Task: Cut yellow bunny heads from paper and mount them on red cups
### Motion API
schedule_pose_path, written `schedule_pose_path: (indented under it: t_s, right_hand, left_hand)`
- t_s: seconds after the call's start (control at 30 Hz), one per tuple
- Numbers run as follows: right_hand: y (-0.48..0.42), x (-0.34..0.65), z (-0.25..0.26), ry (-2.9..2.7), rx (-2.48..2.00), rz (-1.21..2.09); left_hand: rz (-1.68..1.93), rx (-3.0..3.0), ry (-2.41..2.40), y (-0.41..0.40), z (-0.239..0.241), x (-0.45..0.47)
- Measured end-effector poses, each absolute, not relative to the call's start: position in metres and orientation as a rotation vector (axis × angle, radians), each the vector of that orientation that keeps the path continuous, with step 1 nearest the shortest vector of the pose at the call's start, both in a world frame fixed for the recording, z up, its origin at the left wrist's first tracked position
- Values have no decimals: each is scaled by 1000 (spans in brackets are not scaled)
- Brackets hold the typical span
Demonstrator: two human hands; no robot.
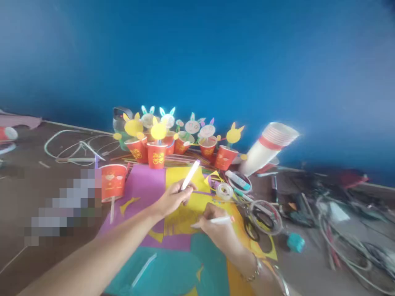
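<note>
My left hand [175, 198] is closed around a white marker [190, 174] that points up and has a purple end. In my right hand [214, 224] is a second white marker [220, 220], held in a writing grip. Its tip points left, close over a yellow paper sheet [182, 220]; I cannot tell if it touches. Purple paper [145, 185] lies at the left of the yellow, and teal paper [166, 267] is nearest me. A roll of clear tape [224, 191] and a glue stick [238, 180] lie beyond my right hand.
Red paper cups [156, 156] with paper rabbit heads [158, 130] stand along the blue wall [197, 61]. A tall stack of cups [261, 154] leans at right. Scissors [251, 228], a teal block [295, 242] and tangled cables [336, 238] lie rightward. Another red cup [113, 181] is at left.
</note>
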State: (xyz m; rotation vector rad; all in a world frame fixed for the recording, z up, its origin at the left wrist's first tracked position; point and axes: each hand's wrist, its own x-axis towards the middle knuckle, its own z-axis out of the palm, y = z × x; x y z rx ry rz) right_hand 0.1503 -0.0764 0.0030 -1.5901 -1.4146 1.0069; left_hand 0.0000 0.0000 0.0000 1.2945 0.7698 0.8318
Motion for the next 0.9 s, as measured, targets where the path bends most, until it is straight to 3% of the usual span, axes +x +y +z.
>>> schedule_pose_path:
  t_s: [0.9]
  right_hand:
    - [-79, 153, 5, -1524, -1686, 1043]
  left_hand:
    - [836, 1283, 735, -1, 3, 0]
